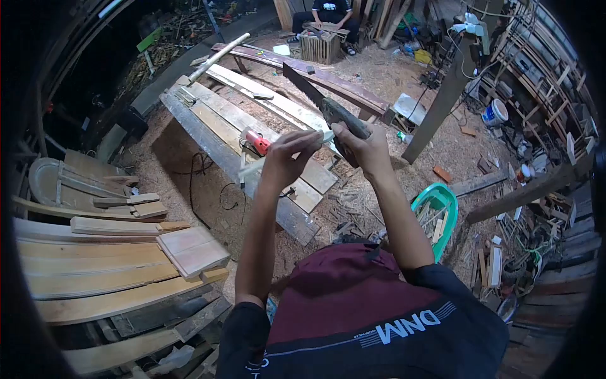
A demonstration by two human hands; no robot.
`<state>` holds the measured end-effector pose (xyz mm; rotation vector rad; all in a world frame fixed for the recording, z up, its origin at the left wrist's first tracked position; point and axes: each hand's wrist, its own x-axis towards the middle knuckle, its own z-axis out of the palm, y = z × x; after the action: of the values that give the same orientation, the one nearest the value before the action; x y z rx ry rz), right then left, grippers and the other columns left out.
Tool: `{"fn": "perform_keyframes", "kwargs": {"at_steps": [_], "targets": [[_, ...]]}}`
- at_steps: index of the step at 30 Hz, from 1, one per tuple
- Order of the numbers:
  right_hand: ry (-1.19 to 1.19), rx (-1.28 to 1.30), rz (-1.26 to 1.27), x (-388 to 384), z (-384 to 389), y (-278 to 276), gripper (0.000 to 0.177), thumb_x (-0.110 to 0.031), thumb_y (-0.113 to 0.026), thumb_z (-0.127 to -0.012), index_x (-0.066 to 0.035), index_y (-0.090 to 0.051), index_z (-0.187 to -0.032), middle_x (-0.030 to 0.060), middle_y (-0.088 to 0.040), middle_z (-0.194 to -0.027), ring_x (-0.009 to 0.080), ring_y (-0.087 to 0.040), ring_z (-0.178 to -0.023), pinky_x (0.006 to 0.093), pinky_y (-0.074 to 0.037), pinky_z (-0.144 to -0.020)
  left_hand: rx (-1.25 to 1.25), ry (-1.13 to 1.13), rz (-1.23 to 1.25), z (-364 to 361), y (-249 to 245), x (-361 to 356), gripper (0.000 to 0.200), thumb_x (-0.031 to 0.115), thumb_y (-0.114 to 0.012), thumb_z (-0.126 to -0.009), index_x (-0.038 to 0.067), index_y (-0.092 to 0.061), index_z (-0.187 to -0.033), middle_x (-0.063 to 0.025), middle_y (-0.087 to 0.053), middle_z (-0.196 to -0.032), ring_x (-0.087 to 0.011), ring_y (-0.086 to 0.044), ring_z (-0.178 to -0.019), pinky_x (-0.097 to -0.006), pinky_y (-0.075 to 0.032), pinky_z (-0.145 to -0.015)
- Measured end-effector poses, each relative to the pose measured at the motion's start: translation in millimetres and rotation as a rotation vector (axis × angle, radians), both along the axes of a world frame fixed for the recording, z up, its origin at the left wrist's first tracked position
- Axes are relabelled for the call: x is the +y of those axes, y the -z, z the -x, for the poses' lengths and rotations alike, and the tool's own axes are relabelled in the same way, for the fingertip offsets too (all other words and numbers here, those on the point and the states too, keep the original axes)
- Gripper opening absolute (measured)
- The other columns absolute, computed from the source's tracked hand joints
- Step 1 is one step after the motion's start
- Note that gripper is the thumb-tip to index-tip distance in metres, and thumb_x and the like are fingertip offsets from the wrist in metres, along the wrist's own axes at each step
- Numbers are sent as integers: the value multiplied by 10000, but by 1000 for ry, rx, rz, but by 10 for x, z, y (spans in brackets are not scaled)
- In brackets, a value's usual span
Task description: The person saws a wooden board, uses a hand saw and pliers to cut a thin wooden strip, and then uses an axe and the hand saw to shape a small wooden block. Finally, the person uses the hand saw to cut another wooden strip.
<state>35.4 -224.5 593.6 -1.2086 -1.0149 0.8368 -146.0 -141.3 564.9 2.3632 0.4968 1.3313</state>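
A hand saw (344, 118) with a dark handle is in my right hand (366, 148), its toothed blade pointing up and away to the left. My left hand (291, 158) has its fingers closed on a thin pale wood strip (254, 167), whose far end comes close to the saw handle. Both hands are raised over the near end of a workbench (214, 146) with long boards on it. Beyond my left hand, a red power tool (257, 143) lies on the boards.
A green basin (449, 221) with wood scraps stands at the right. Stacked boards (101, 268) fill the left. A wooden post (439, 107) rises right of my hands. Behind a low purple bench (315, 74), another person (323, 16) sits by a wooden block.
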Motion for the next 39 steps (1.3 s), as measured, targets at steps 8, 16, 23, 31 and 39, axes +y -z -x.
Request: {"fn": "perform_keyframes", "kwargs": {"at_steps": [8, 16, 23, 31, 39], "targets": [[242, 96, 47, 253, -150, 957, 185, -194, -730, -898, -12, -717, -926, -44, -574, -705, 58, -467, -589, 252, -351, -527, 206, -26, 62, -206, 829, 338, 390, 125, -716, -835, 104, -655, -1220, -101, -677, -1074, -300, -613, -1027, -419, -468, -906], [371, -448, 288, 68, -565, 2652, 345, -335, -679, -932, -15, -622, -818, 59, -505, -638, 132, -506, -612, 323, -414, -566, 557, 47, 74, -460, 2956, 1112, 301, 93, -607, -875, 101, -651, -1173, -90, -636, -1093, -294, -595, -1079, -461, -450, -993], [223, -149, 369, -31, -622, 4402, 340, -314, -568, -975, -14, -601, -817, 39, -507, -649, 124, -491, -611, 305, -411, -566, 846, 9, -53, -378, 5061, 2089, 374, 94, -573, -851, 145, -633, -1217, -95, -607, -1191, -266, -551, -1203, -482, -354, -1139], [89, 60, 471, 64, -320, 5130, 308, -256, -483, -1020, 16, -618, -967, 29, -562, -759, 110, -509, -696, 278, -429, -645, 723, -239, 93, -554, 5435, 1668, 491, 62, -604, -856, 104, -534, -1340, -143, -495, -1387, -337, -434, -1340, -523, -303, -1154], [78, 2, 516, 94, -403, 5422, 275, -247, -498, -1004, -18, -604, -894, -3, -508, -696, 84, -458, -661, 269, -388, -606, 303, -326, 294, -867, 5703, 1464, 294, 89, -667, -869, 23, -618, -1152, -188, -564, -1216, -391, -530, -1212, -477, -444, -1026]]}}
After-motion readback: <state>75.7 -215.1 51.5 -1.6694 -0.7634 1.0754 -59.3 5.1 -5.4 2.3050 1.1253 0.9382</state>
